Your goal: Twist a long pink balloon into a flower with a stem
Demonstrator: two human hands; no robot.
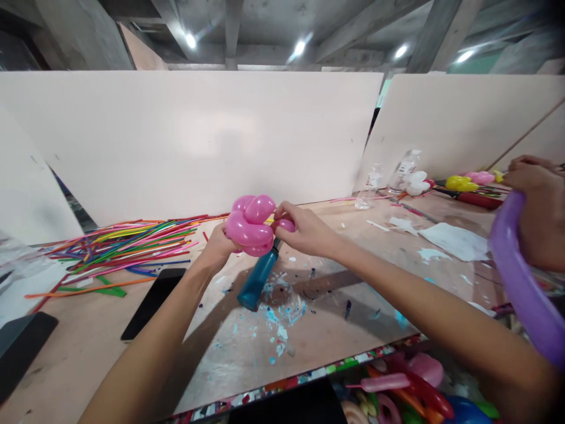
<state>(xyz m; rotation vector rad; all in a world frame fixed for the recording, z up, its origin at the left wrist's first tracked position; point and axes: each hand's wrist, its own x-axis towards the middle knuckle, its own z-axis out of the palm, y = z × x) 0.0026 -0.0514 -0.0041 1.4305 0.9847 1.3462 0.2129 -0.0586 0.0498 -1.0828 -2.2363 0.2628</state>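
Note:
A pink twisted balloon [249,228] with several rounded bubbles is held up between my two hands above the table. My left hand [219,246] grips it from the left side, its fingers partly hidden behind the bubbles. On the right, my right hand [300,228] pinches a small end bubble of the same balloon between thumb and fingers. Below the balloon a teal balloon pump [257,281] lies on the table, its dark nozzle end pointing up toward my right hand.
Uninflated balloons [145,244] in many colours are heaped at the left. Near them lie a black phone [154,301] and a dark box [24,347]. At right stand plastic bottles [402,171] beside torn paper [454,240]. Another person's hand [541,206] holds a purple balloon [514,253]. Inflated balloons [397,383] lie below the front edge.

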